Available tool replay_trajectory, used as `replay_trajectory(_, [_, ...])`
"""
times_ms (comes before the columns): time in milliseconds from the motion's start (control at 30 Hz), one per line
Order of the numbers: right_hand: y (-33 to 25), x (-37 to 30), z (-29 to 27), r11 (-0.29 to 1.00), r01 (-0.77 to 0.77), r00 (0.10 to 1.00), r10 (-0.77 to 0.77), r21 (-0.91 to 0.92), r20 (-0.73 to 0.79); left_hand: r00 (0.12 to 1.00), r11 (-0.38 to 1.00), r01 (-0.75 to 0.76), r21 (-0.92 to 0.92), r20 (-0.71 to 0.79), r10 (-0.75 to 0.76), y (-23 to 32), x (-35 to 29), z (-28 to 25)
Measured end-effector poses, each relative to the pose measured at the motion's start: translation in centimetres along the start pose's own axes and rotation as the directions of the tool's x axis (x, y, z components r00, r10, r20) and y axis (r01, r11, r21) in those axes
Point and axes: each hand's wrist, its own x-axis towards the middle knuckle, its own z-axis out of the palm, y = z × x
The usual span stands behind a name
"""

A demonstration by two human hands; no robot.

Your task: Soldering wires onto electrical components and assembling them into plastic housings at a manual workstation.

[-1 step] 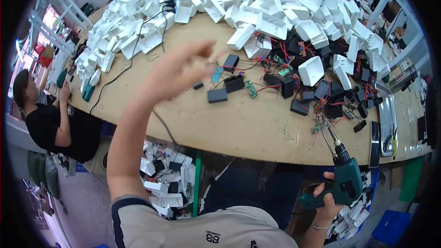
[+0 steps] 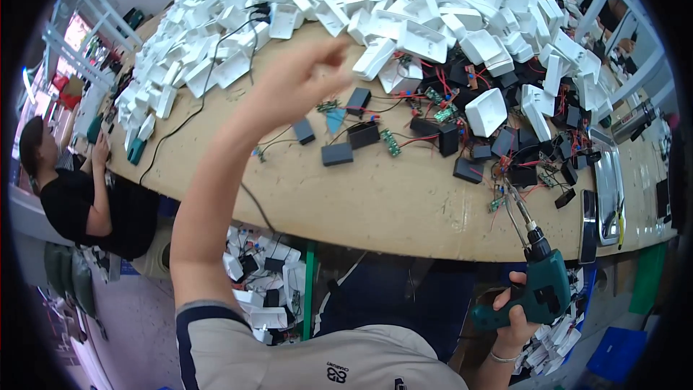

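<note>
Left arm: reaches up and forward across the table (image 2: 375, 206), elbow nearly straight, wrist bent toward the right. Left hand (image 2: 292, 90) raised over the wood, motion-blurred; thumb and forefinger look apart, fingers curved, pointing at the heap of white casings (image 2: 422, 40). Nearest below it: a dark grey box (image 2: 304, 131) and a small blue piece (image 2: 336, 120).

Right arm: comes in low at the lower right, wrist ringed by a bracelet (image 2: 504, 357). Right hand (image 2: 515, 326) wrapped firmly round the grip of a dark green pistol-shaped tool (image 2: 548, 285). Tool sits past the table's near edge, its two thin metal rods angling up and left over that edge — tips among wires and a small green circuit board (image 2: 497, 204). Contact there too small to tell.

Room: a broad stretch of tan tabletop runs between left forearm and tool. Right of the rods the space is tighter — a dark flat slab (image 2: 588, 224) by the edge, then a metal tray (image 2: 608, 206). Casings bank up along the far side.

Writing: a dark emblem with small lettering on the shirt (image 2: 289, 361) front.
</note>
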Motion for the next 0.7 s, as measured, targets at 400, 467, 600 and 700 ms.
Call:
replay_trajectory(400, [0.5, 1.5, -1.5, 0.994, -0.018, 0.994, 0.006, -0.107, -0.11, 0.951, 0.663, -0.302, 0.685, 0.163, 0.264, 0.2, 15.8, 10.0])
replay_trajectory(467, [0.6, 1.4, -1.5, 0.994, -0.032, 0.995, 0.022, -0.106, -0.094, 0.874, 0.832, -0.439, 0.34, -0.055, 0.484, -1.4, 13.8, 7.7])
replay_trajectory(600, [1.0, 1.4, -1.6, 0.995, -0.005, 0.997, -0.002, -0.102, -0.074, 0.981, 0.985, -0.167, 0.035, 0.104, 0.162, 1.4, 4.2, 6.9])
replay_trajectory(700, [1.5, 1.3, -1.5, 0.998, 0.026, 1.0, -0.026, -0.051, -0.014, 0.887, 0.881, -0.458, 0.12, 0.119, 0.445, 2.2, -2.2, 9.9])
